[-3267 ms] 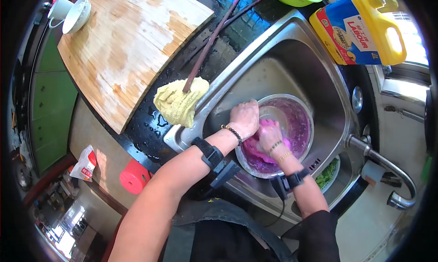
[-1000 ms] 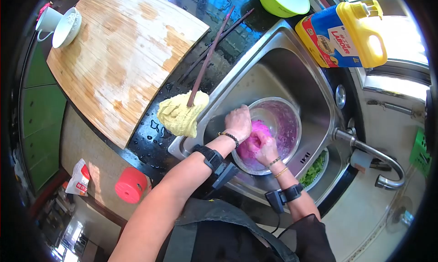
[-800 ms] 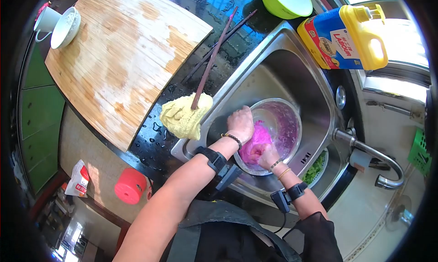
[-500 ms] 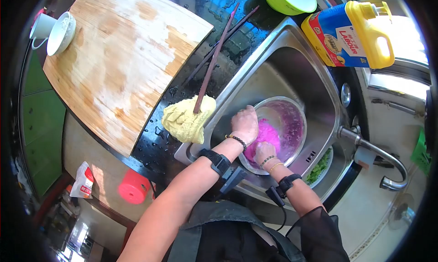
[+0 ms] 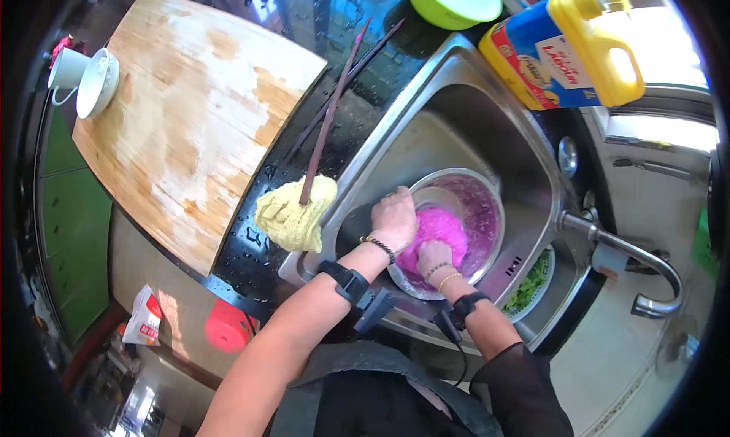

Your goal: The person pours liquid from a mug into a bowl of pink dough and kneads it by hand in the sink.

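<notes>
Right hand (image 5: 435, 254) pressed into pink dough (image 5: 441, 227), grip hidden; can't tell whether open or closed. Left hand (image 5: 394, 219) curled, clamped at rim of metal bowl (image 5: 487, 220). Dough sits inside bowl, bowl in sink (image 5: 433, 133). Looks soft, sticky, fairly weighty; best scooped whole from underneath. Yellow dough (image 5: 290, 220) beside sink.

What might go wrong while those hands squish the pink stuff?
The metal bowl might slide in the sink if the right hand pushes hard and the left hand leaves the rim.

The yellow dough sits right by the sink's edge, so a bump might knock it in.
</notes>
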Demonstrator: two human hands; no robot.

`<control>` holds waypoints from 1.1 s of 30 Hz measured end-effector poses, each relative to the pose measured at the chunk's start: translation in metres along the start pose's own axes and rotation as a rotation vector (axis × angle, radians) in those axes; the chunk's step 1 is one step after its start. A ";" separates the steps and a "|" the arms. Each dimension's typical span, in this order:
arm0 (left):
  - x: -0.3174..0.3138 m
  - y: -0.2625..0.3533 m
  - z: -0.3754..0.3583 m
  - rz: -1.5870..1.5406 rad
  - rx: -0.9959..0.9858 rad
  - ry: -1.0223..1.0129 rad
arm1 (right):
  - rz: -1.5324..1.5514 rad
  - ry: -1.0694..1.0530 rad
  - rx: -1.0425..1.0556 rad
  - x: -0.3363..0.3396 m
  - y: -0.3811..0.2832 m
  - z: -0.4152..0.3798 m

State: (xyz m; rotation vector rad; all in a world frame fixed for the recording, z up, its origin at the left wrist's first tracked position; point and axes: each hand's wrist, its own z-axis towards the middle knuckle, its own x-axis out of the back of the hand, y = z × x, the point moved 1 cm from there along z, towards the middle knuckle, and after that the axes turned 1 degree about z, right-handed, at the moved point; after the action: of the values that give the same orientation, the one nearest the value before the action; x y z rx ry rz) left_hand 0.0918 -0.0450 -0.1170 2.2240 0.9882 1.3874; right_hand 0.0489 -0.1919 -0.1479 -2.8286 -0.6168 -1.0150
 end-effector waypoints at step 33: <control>-0.003 0.007 0.001 0.186 -0.023 -0.016 | 0.570 0.572 0.208 -0.018 0.009 -0.071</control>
State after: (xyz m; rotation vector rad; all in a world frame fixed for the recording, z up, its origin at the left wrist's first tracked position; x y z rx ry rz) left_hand 0.0944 -0.0520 -0.1155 2.3560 0.7718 1.4478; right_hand -0.0024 -0.2206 -0.1029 -2.1578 0.1293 -1.4193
